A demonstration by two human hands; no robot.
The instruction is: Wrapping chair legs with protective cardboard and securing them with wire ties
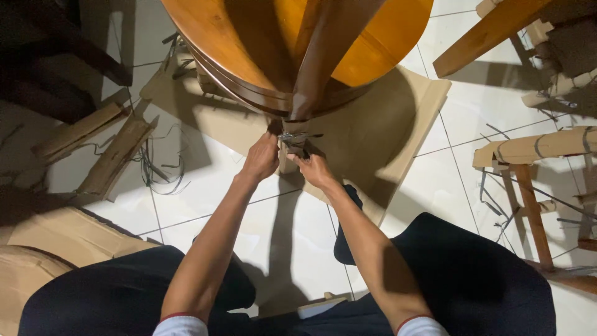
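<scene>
Both hands work at the end of a table leg.
Left hand [261, 157] and right hand [311, 167] close around the wrapped foot [293, 144] of the leg [317, 62], apparently steadying it; the overturned round wooden table [249, 37] lies on cardboard [385, 124], strap offcuts [158, 168] scattered nearby.

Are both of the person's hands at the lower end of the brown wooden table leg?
Yes: the left hand and right hand both meet at the foot of the brown wooden table leg.

White tiled floor [205, 193], cardboard sheet [385, 124], cut straps [155, 168]
</scene>
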